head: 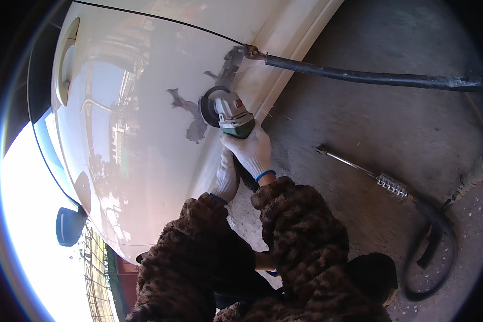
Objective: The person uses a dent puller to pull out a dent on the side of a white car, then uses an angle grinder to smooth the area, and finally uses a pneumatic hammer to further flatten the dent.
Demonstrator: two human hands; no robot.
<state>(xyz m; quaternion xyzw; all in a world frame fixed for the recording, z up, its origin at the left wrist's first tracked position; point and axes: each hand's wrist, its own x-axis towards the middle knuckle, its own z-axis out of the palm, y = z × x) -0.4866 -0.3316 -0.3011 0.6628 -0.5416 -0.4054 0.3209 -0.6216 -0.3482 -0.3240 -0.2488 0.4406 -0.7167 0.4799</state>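
White knit gloves cover both my hands. My right hand (250, 149) wraps the green-and-silver body of an angle grinder (235, 116) just behind its head. Below it, my left hand (226, 177) is closed around the grinder's dark rear part, which is largely hidden. The grinder's disc (208, 108) is against or very close to a light-coloured car door (153, 100), low down near the sill. Grey sanded patches (196, 126) spread on both sides of the disc. A few orange sparks (267, 112) fly off to the right of the grinder.
A thick black cable (346, 74) ends in a metal lug (252, 52) at the door's lower corner. On the concrete floor (326, 116) lies a metal rod tool with a coil spring (391, 186), joined to a looped black cable (451, 257). My shoe (372, 273) is at lower right.
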